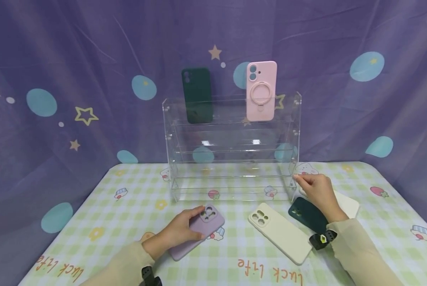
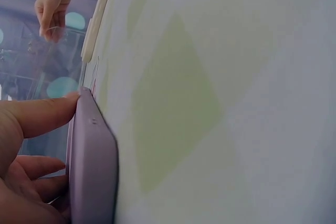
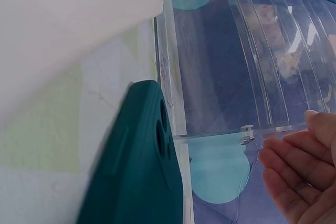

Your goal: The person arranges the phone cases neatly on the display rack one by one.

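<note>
A lilac phone case [image 1: 209, 227] lies slanted on the checked cloth, its camera cutouts at the upper end. My left hand [image 1: 179, 229] grips it across its width, the thumb on the near side and fingers at the far edge. The left wrist view shows the lilac case [image 2: 93, 161] edge-on against the cloth. My right hand [image 1: 318, 191] pinches the right side panel of a clear acrylic display stand [image 1: 231, 157], low near the front. In the right wrist view the thumb and fingers of that hand [image 3: 304, 169] stand on either side of the panel's edge.
On the stand's top tier lean a dark green phone case [image 1: 199, 93] and a pink one with a ring [image 1: 267, 79]. A cream case [image 1: 283, 236], a dark green case [image 1: 308, 214] and a white case [image 1: 347, 203] lie at the right. A purple curtain [image 1: 92, 47] hangs behind.
</note>
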Motion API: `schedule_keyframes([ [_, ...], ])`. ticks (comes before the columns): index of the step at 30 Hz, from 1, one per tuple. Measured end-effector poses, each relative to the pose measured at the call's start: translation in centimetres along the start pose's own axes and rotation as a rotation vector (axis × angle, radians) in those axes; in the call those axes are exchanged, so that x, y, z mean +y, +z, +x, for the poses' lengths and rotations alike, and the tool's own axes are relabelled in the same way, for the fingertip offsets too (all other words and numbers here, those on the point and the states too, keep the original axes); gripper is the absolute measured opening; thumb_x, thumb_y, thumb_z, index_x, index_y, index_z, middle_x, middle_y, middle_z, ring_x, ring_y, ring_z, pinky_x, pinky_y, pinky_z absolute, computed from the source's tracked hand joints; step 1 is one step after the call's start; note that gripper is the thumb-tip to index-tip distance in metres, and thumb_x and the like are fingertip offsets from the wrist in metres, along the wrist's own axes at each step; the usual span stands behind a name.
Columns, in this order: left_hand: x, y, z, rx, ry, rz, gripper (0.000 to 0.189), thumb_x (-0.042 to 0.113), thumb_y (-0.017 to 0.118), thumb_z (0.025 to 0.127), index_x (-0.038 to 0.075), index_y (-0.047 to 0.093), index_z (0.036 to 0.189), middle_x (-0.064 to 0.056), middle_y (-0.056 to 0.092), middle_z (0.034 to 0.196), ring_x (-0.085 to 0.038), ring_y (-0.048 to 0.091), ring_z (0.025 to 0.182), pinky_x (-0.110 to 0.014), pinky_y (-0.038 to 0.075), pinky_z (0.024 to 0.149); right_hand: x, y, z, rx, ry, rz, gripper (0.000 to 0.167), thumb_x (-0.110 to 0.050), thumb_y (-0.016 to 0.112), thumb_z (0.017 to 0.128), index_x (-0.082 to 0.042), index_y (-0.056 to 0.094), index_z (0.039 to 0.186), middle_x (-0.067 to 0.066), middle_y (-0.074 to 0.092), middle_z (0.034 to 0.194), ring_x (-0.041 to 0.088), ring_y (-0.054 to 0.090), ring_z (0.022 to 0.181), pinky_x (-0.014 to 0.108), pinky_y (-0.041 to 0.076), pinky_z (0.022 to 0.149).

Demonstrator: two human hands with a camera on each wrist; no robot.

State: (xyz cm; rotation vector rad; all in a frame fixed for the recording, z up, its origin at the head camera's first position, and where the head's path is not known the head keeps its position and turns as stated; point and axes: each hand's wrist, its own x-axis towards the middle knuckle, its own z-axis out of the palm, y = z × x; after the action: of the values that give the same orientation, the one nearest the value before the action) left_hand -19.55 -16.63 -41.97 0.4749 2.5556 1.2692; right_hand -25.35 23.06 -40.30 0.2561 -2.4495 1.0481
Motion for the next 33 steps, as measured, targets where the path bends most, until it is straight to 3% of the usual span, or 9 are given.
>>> schedule_keyframes([
  [3,0.3,0.1,0.0,0.017,0.007,0.03,0.083,0.006,0.081,0.068,-0.007,0.039,0.139,-0.024,0.041,0.142,-0.039,0.041,0.127,-0.052,0.032,0.105,0.0,0.0,0.1,0.0,-0.003,0.006,0.022,-0.016,0.065,0.09,0.004,0.075,0.085,0.016,0.066,0.064,0.04,0.063,0.097,0.025,0.037,0.056],
  [10,1.1,0.4,0.0,0.096,0.059,0.172,0.089,0.003,0.081,0.061,-0.002,0.04,0.14,-0.016,0.042,0.142,-0.036,0.04,0.127,-0.052,0.034,0.103,-0.1,-0.1,0.3,-0.006,0.007,0.0,0.023,-0.017,0.065,0.09,0.003,0.075,0.086,0.019,0.069,0.074,0.041,0.062,0.098,0.027,0.038,0.056],
  [16,1.6,0.5,0.2,0.175,0.105,0.29,0.082,0.002,0.082,0.063,-0.003,0.045,0.136,-0.016,0.05,0.133,-0.034,0.048,0.119,-0.047,0.041,0.098,0.1,0.0,0.1,-0.012,0.01,-0.008,0.023,-0.017,0.064,0.091,0.003,0.075,0.086,0.022,0.07,0.086,0.04,0.063,0.097,0.033,0.044,0.062],
  [21,1.6,0.1,0.8,0.196,0.084,0.23,0.06,0.002,0.078,0.072,-0.004,0.055,0.127,-0.016,0.061,0.12,-0.026,0.059,0.102,-0.037,0.051,0.084,0.2,0.1,0.1,-0.033,0.025,-0.008,0.024,-0.016,0.063,0.092,0.005,0.073,0.092,0.026,0.066,0.1,0.042,0.061,0.102,0.042,0.048,0.07],
  [27,1.6,-1.2,1.6,0.174,0.013,0.065,0.037,0.006,0.068,0.081,-0.001,0.064,0.117,-0.009,0.069,0.103,-0.013,0.056,0.083,-0.023,0.047,0.066,0.1,-0.2,0.1,-0.033,0.027,-0.012,0.025,-0.018,0.063,0.092,0.003,0.075,0.089,0.024,0.069,0.09,0.041,0.061,0.102,0.033,0.041,0.06],
  [32,2.0,-2.4,1.4,0.145,0.008,-0.002,0.031,0.009,0.067,0.085,-0.004,0.066,0.113,-0.014,0.069,0.103,-0.011,0.056,0.079,-0.022,0.046,0.065,0.1,-0.2,0.1,-0.032,0.024,-0.003,0.029,-0.02,0.063,0.092,0.0,0.074,0.074,0.023,0.069,0.082,0.041,0.063,0.096,0.028,0.036,0.054],
  [33,2.1,-2.5,1.4,0.139,0.005,-0.01,0.031,0.009,0.067,0.085,-0.005,0.066,0.112,-0.015,0.069,0.104,-0.011,0.057,0.079,-0.022,0.047,0.066,0.1,-0.2,0.1,-0.03,0.022,-0.004,0.029,-0.02,0.063,0.092,0.0,0.074,0.073,0.023,0.069,0.085,0.038,0.065,0.088,0.027,0.035,0.053],
])
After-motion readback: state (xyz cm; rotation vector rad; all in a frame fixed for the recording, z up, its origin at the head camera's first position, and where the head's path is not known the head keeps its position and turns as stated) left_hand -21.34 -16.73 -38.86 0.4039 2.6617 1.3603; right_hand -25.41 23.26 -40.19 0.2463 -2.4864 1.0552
